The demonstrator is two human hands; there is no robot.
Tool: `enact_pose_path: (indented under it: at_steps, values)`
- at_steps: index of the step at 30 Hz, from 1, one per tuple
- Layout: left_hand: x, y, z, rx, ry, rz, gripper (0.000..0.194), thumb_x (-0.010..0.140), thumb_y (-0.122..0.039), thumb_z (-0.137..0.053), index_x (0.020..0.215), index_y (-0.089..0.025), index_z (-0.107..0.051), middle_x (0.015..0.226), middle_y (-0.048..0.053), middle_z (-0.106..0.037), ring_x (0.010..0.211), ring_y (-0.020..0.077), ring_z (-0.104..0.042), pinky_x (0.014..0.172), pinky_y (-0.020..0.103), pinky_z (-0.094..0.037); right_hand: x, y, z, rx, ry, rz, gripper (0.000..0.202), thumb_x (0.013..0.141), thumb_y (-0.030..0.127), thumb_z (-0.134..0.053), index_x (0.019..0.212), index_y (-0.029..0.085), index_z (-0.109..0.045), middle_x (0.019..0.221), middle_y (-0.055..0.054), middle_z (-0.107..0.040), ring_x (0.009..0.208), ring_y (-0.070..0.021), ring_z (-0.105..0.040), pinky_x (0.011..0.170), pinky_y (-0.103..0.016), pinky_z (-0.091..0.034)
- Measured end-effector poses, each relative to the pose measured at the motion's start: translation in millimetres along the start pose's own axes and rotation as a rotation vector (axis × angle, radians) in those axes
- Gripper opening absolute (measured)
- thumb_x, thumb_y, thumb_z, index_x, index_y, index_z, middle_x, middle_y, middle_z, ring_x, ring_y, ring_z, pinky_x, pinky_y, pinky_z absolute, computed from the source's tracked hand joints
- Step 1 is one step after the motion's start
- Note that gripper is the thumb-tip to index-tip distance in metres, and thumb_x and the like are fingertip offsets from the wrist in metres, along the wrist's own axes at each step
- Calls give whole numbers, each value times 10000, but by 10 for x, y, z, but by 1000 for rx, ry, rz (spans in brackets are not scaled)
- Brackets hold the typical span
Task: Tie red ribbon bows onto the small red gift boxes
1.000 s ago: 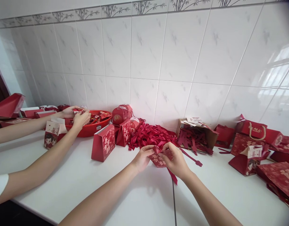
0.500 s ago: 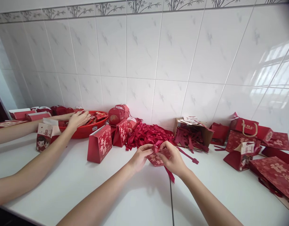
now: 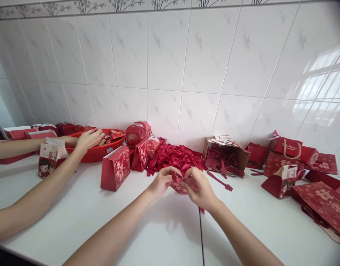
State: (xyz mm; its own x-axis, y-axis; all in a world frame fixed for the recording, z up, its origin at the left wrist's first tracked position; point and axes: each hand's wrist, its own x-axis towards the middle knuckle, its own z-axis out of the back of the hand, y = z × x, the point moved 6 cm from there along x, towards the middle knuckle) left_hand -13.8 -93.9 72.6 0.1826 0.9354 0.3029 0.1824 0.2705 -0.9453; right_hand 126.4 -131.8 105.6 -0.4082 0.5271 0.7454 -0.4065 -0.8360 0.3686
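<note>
My left hand (image 3: 161,183) and my right hand (image 3: 199,187) meet over the middle of the table, fingers closed in pinches. Between them a dark red ribbon (image 3: 176,178) curls in a small loop at the top of a red patterned gift box (image 3: 181,189). The left fingers pinch the ribbon; the right ones also grip at the ribbon, with the box partly hidden behind them. One ribbon end shows under my right wrist. Just beyond lies a heap of red ribbons (image 3: 177,157). To the left stands an upright red box with gold lettering (image 3: 116,169).
At left, another person's hands (image 3: 89,140) reach into a red basin (image 3: 96,154) of small packets. A printed box (image 3: 49,159) stands near that arm. An open carton (image 3: 243,159) holds dark red strips. Several red gift boxes (image 3: 320,203) cluster at right. Tiled wall (image 3: 164,55) behind.
The ribbon loop between my hands is rounder and more open. Its hanging end shows less below my right hand. The view has shifted slightly; the other person's hands stay at the basin.
</note>
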Motion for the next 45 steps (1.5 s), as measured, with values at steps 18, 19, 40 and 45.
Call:
enact_pose_path:
  at_steps: [18,19,40,45]
  values:
    - [-2,9,-50,-86,93,34,93,620,-288,-665,628,-212,-717,736,7,-696,655,196,-619,583,342,-502,-15,56,-23,-56,-44,42,151,796,134,-527,798,226,-408,750,-20,-525,684,-175,-461,618,-291,-355]
    - [-1,4,-52,-83,88,32,92,615,-290,-666,620,-210,-711,734,8,-694,652,192,-613,580,335,-495,-15,56,-21,-52,-44,41,145,803,145,-527,799,226,-407,747,-19,-522,687,-175,-461,619,-291,-356]
    - [-100,-62,-198,53,27,-53,352,684,-263,-738,1018,-199,-646,860,37,-704,759,174,-660,716,302,-528,-38,-437,65,526,-160,-312,195,831,340,-591,843,225,-434,797,-2,-544,714,-143,-520,658,-278,-451]
    - [-73,-99,-151,217,-47,-137,203,683,-251,-732,860,-177,-670,857,39,-701,805,186,-660,741,290,-524,-52,-465,-1,517,-89,-312,190,830,349,-595,857,221,-458,843,-18,-571,768,-157,-560,697,-297,-485]
